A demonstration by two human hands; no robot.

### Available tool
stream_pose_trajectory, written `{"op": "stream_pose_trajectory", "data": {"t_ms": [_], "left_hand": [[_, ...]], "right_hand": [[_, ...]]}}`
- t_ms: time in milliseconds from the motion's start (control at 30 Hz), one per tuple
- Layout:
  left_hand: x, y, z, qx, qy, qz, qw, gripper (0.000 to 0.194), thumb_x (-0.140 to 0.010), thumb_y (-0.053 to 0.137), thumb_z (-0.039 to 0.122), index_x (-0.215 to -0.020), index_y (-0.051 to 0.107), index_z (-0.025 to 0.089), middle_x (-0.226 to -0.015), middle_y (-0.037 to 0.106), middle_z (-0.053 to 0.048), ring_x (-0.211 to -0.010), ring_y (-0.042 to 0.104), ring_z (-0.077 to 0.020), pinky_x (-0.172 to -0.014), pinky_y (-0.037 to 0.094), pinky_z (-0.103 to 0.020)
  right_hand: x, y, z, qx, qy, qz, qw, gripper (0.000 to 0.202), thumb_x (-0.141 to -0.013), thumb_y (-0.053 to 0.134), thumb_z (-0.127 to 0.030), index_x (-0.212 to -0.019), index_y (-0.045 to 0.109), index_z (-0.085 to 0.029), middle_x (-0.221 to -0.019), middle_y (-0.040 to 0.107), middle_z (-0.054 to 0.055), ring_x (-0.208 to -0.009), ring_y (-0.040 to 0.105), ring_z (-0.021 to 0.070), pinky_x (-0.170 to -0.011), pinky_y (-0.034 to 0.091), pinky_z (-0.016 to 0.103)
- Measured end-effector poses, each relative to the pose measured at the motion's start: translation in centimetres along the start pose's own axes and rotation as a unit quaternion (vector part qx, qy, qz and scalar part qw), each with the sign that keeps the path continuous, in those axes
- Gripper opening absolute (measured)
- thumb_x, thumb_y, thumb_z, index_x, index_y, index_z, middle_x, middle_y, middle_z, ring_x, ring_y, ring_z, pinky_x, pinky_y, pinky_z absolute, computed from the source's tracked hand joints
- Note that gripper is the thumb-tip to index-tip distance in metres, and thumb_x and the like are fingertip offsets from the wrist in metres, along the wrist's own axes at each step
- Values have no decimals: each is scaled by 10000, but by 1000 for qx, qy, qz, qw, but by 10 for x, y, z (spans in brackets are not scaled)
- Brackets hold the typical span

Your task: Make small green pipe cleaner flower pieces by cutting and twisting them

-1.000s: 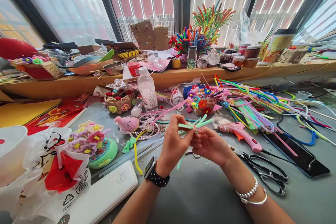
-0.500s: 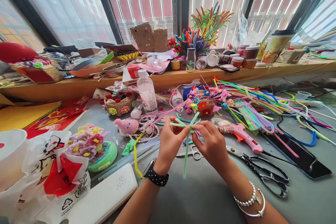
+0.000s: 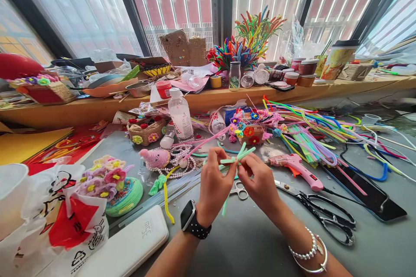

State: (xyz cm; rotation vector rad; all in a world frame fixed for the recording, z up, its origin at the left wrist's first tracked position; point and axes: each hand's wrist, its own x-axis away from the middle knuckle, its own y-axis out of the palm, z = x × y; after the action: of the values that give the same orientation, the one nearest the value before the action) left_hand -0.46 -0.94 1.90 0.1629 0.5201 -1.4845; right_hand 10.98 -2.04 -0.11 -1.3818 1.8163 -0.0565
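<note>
Light green pipe cleaners (image 3: 242, 152), crossed in a small bundle, are pinched between both hands above the grey table. My left hand (image 3: 215, 179), with a black dotted watch strap at the wrist, grips the bundle from the left. Fingertips of my right hand (image 3: 260, 179) close on its right side, nearly touching the left fingertips. Several ends fan out above the fingers and one hangs below. The exact crossing is partly hidden by the fingers. Small scissors (image 3: 239, 190) lie beneath and between the hands.
A pink glue gun (image 3: 297, 169) and large black scissors (image 3: 321, 212) lie at right, beside a dark phone (image 3: 367, 194). Left are a white power bank (image 3: 139, 242), crocheted flowers (image 3: 105, 177) and a plastic bag (image 3: 71, 220). A bottle (image 3: 180, 117) stands behind the hands.
My left hand has turned, so the watch face now shows. The green bundle has tilted; its upper ends lean right and the hanging end is more covered by the left hand.
</note>
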Motion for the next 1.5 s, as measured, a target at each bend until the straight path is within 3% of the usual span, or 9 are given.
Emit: {"op": "stream_pose_trajectory", "data": {"t_ms": [100,267,333,600,667,867,1100,1300,1500], "left_hand": [[1,-1,2,12,8,-9,1000,211,-663,601,207,-745,406,212,-684,488,33,-680,555,-125,-659,397,-226],[-1,-2,7,180,-65,-56,980,276,-663,614,207,-736,347,217,-626,485,65,-619,548,-104,-620,417,-220],[-4,-2,8,246,-105,-71,961,279,-664,616,214,-734,345,213,-603,516,70,-577,544,-96,-592,418,-215],[-9,1,3,295,-192,-35,935,200,-618,659,210,-695,483,155,-636,594,33,-626,572,-97,-645,417,-214],[-9,2,3,302,-204,-41,930,188,-611,664,210,-696,509,147,-642,590,28,-632,568,-100,-655,415,-220],[-7,2,4,344,-257,-60,901,149,-622,656,212,-636,530,134,-601,566,32,-588,528,-68,-632,412,-189],[-5,1,6,371,-307,-38,875,185,-582,683,227,-625,526,139,-596,551,39,-577,517,-62,-614,415,-179],[-12,-5,2,319,-249,-76,911,235,-603,675,234,-695,479,144,-602,563,31,-573,526,-76,-609,406,-203],[-18,-14,-5,289,-276,-118,909,407,-554,716,210,-856,448,156,-701,628,-5,-638,568,-107,-634,406,-225]], "right_hand": [[-2,-1,2,-255,160,-56,952,126,-709,459,-216,-590,473,-180,-525,377,-41,-478,336,97,-454,263,224],[-5,-4,5,-600,356,-193,690,153,-666,491,-257,-547,484,-162,-473,347,-66,-394,226,51,-407,202,204],[-6,-6,4,-624,367,-204,659,130,-658,538,-260,-582,526,-155,-503,397,-57,-415,275,50,-427,235,199],[-8,-7,1,-521,292,-93,797,164,-641,652,-304,-675,570,-167,-583,450,-54,-518,367,61,-517,302,203],[-8,-5,3,-523,297,-84,794,167,-630,665,-298,-679,583,-161,-585,453,-53,-513,362,58,-512,299,202],[-7,-1,4,-592,337,-94,726,156,-617,680,-269,-688,604,-154,-556,429,-55,-484,332,44,-495,296,191],[-4,2,3,-549,240,-84,796,130,-663,645,-269,-651,565,-168,-575,450,-49,-524,342,62,-495,266,200],[-6,0,7,-566,273,-128,767,157,-693,614,-305,-678,547,-163,-555,408,-53,-519,321,67,-512,269,209],[-9,-4,6,-446,231,-134,855,188,-742,556,-332,-681,518,-159,-576,421,-44,-541,345,77,-522,275,218]]}}
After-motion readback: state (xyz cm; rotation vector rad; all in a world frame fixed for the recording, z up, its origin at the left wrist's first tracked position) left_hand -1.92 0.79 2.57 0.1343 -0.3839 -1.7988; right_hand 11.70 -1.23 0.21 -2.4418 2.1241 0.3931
